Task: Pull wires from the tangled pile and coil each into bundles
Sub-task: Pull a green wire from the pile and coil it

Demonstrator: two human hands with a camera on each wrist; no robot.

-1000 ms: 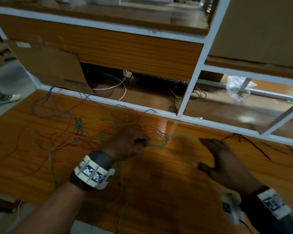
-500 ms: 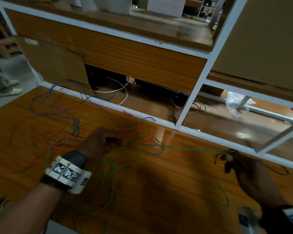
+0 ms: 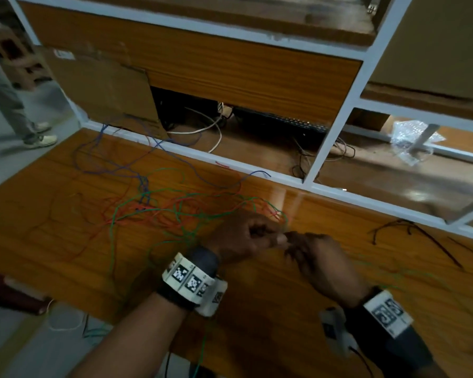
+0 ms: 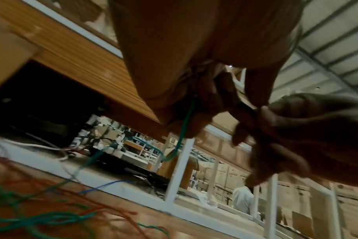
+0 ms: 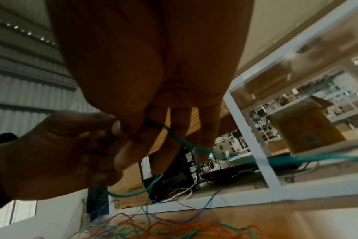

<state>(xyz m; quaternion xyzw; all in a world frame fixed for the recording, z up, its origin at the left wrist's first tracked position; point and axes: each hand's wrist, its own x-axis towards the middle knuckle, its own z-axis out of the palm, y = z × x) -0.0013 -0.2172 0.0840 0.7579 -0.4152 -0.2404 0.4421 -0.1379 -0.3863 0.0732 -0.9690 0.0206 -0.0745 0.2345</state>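
The left hand (image 3: 243, 236) and right hand (image 3: 320, 257) meet fingertip to fingertip above the wooden table (image 3: 257, 309), and both pinch the same green wire (image 5: 180, 140). In the right wrist view the wire comes out between the right thumb and forefinger and runs off to the right as a blurred teal streak, while the left hand's curled fingers close on it just beside. In the left wrist view the green strand drops from the left hand's closed fingers toward the table. The tangled pile (image 3: 153, 211) of red, green and blue wires lies on the table to the left of and beyond the left hand, with some strands passing right by that hand and a few trailing off the near table edge below the left forearm. A loose dark wire (image 3: 410, 230) lies well to the right of the right hand. Each wrist carries a band (image 3: 191, 282) with black-and-white square code patterns; no letters on them can be read. A cardboard sheet (image 3: 104, 88) beyond the pile bears a small white label, too blurred to read.
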